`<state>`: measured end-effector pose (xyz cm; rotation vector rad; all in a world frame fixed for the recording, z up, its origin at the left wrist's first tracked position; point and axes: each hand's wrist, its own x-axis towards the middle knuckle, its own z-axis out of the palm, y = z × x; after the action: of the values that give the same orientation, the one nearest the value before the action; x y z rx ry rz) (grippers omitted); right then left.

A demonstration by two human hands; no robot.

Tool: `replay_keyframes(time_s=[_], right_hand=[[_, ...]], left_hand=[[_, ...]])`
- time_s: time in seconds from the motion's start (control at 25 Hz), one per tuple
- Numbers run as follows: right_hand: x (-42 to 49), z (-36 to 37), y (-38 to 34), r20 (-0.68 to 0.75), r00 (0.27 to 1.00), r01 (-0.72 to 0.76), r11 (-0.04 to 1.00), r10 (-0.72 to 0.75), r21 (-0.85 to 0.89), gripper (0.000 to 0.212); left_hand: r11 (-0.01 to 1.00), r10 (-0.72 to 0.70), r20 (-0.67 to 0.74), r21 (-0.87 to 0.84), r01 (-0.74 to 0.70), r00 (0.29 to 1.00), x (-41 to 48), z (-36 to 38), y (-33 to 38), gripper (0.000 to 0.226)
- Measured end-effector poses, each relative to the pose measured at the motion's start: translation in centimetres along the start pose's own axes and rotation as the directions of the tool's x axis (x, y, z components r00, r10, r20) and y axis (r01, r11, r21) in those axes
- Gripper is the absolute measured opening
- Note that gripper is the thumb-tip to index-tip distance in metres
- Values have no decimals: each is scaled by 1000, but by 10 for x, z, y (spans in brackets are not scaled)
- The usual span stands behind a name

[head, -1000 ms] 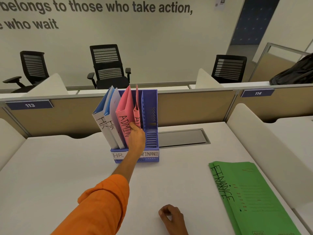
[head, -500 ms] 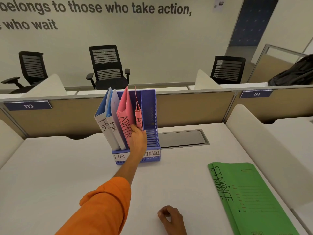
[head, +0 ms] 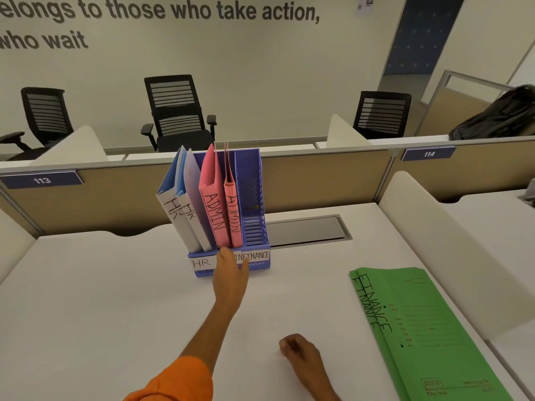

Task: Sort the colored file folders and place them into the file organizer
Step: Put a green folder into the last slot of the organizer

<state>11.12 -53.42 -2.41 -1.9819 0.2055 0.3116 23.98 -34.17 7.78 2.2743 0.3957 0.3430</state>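
A blue file organizer (head: 254, 180) stands at the desk's far middle, with front labels HR and FINANCE. Two blue folders marked HR (head: 179, 206) lean in its left slot. Two pink folders marked ADMIN (head: 215, 209) stand in the middle slot. The right slot holds nothing. My left hand (head: 231, 273) hovers in front of the organizer's base, fingers apart, holding nothing and covering the middle label. My right hand (head: 298, 351) rests on the desk as a loose fist. Two green folders marked FINANCE (head: 419, 328) lie flat at the right.
The white desk (head: 101, 299) has a grey cable hatch (head: 304, 230) behind the organizer. Low partitions labelled 113 and 114 close the far side, and a white divider (head: 434, 227) runs along the right. Black office chairs and a dark backpack (head: 498, 117) sit beyond.
My left hand has let go of the pink ADMIN folders and drawn back down to the organizer's front. The pink folders now stand on their own. My right hand stayed put.
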Motion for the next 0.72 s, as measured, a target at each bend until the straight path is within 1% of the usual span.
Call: replay_keyframes(time_s=[0.12,0.2,0.24,0.28,0.36,0.44,0.48,0.52,0.6,0.72], right_hand=[[3,-40,4,-129,991,29,999,-23,42,6],[2,-73,9,-229,973,40,998,-28,51,6],[1,-92,13,-286,958,38,997,-19,61,6],[1,-110,18,-342,940,35,997,-8,74,6],[-1,-144,30,-439,898,26,996,13,82,5],[-6,-175,43,-506,861,0,997,41,82,5],[-8,-190,49,-533,844,-18,997,57,79,8],[-9,-204,56,-556,828,-40,997,73,70,10],[-10,-230,69,-594,796,-120,992,120,41,16],[-10,-265,88,-638,743,-304,951,203,-51,36]], left_hand=[[1000,27,64,13,-28,998,-29,14,-24,33],[999,32,151,3,-33,988,-49,25,-39,38],[999,20,208,-31,-14,978,-60,32,-43,41],[996,-5,259,-87,28,966,-70,39,-46,42],[958,-88,330,-230,171,940,-89,51,-51,37],[859,-208,404,-360,364,891,-105,60,-51,27],[800,-247,453,-403,444,857,-112,64,-50,22],[756,-261,497,-428,495,828,-119,68,-49,19],[718,-251,560,-439,540,789,-131,77,-41,18],[700,-214,632,-433,568,745,-149,96,-24,23]])
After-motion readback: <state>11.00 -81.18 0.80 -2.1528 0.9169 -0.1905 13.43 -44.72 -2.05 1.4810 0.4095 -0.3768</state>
